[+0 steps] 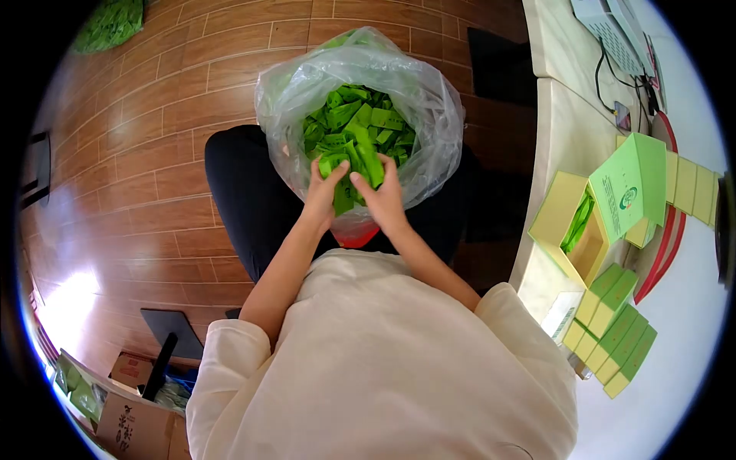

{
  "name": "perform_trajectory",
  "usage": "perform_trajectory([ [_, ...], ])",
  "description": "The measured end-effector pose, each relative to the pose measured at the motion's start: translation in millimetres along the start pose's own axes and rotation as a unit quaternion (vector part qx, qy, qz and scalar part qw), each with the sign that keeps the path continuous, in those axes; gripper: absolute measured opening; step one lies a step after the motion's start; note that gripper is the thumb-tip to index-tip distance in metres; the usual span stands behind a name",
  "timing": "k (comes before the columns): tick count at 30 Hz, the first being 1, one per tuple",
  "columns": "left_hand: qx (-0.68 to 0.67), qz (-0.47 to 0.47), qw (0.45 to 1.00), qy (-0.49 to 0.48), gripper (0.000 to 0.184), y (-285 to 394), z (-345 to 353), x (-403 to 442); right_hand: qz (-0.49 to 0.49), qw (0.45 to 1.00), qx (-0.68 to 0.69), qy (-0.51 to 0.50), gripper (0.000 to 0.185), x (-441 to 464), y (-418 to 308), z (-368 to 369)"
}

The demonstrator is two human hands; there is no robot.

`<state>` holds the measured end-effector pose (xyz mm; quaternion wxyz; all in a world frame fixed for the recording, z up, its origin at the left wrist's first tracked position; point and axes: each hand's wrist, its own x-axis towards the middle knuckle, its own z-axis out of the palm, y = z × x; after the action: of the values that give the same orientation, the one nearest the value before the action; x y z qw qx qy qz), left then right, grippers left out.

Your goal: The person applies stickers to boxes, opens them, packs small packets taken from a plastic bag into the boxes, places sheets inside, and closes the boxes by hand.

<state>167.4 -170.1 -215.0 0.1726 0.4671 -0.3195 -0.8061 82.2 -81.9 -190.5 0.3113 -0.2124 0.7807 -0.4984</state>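
Observation:
A large clear plastic bag (435,90) stands open between my knees, filled with small bright green packets (387,119). Over the bag's near side, my left hand (323,192) and my right hand (382,195) are close together, both closed on several green packets (362,153). The packets stick up between my fingers, and some hang below my thumbs. To the right, on the table, an open green and cream box (558,205) holds some green packets (580,222).
The pale table (548,146) runs along my right, with stacked small green boxes (613,337), a white device (609,31) and cables. Cardboard boxes (134,425) and a black stand (165,333) are at the lower left. Another heap of green packets (111,23) lies at the upper left.

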Motion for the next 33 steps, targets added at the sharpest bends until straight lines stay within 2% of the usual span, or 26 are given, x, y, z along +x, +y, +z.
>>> perform_trajectory([
  [2,-0.197,-0.087,0.976,-0.042,0.051,14,12,-10,-0.042,0.999,0.035,0.006,0.047,-5,7,15],
  [4,-0.153,-0.1,0.982,-0.042,0.048,5,6,-5,-0.041,0.999,0.03,-0.005,0.048,-7,1,15],
  [6,-0.136,-0.124,0.974,-0.13,0.045,4,-3,-2,-0.029,0.994,0.099,-0.032,0.051,-6,-5,10],
  [7,-0.138,-0.138,0.974,-0.12,0.042,7,-4,-5,0.058,0.991,0.11,-0.048,0.048,-3,-7,3],
  [8,-0.136,-0.14,0.973,-0.12,0.042,8,-7,-3,0.08,0.985,0.143,-0.061,0.043,5,9,-2],
  [10,-0.131,-0.21,0.964,-0.1,0.042,11,-16,2,0.13,0.97,0.2,-0.048,0.037,9,-2,-15],
  [14,-0.11,-0.206,0.969,-0.085,0.046,15,-22,1,0.141,0.96,0.238,-0.047,0.032,18,0,-26],
  [17,-0.119,-0.233,0.96,-0.098,0.047,9,-28,7,0.106,0.918,0.383,-0.007,0.029,24,10,-22],
  [18,-0.139,-0.246,0.954,-0.103,0.046,9,-26,7,0.109,0.918,0.382,-0.008,0.029,24,8,-20],
  [19,-0.141,-0.248,0.953,-0.099,0.046,11,-25,7,0.075,0.926,0.366,-0.047,0.031,23,7,-16],
  [20,-0.185,-0.272,0.934,-0.137,0.046,13,-25,7,0.04,0.932,0.35,-0.087,0.033,22,6,-13],
  [21,-0.228,-0.295,0.912,-0.173,0.045,15,-24,8,0.056,0.939,0.319,-0.113,0.037,21,6,-10],
  [22,-0.231,-0.297,0.911,-0.17,0.045,14,-26,10,0.07,0.945,0.288,-0.139,0.041,20,7,-8],
  [23,-0.238,-0.284,0.918,-0.142,0.045,14,-27,12,-0.038,0.977,0.113,-0.178,0.045,21,11,-6],
  [24,-0.246,-0.27,0.924,-0.115,0.046,13,-29,15,-0.145,0.964,-0.066,-0.211,0.049,23,16,-5],
  [26,-0.215,-0.275,0.933,-0.086,0.044,10,-36,22,-0.097,0.969,-0.017,-0.227,0.049,33,33,-2],
  [28,-0.157,-0.252,0.953,-0.067,0.043,9,-38,27,-0.141,0.959,-0.126,-0.212,0.04,56,53,-1],
  [29,-0.161,-0.257,0.951,-0.06,0.043,5,-39,32,-0.122,0.968,-0.144,-0.167,0.038,70,62,4],
  [30,-0.145,-0.256,0.955,-0.036,0.043,-1,-40,37,-0.023,0.984,-0.112,-0.136,0.03,89,73,10],
  [32,-0.135,-0.26,0.956,0.0,0.043,-4,-40,44,-0.041,0.942,-0.299,-0.148,0.032,130,87,20],
  [33,-0.123,-0.258,0.958,0.019,0.044,-1,-35,45,-0.004,0.932,-0.328,-0.156,0.035,153,101,31],
])
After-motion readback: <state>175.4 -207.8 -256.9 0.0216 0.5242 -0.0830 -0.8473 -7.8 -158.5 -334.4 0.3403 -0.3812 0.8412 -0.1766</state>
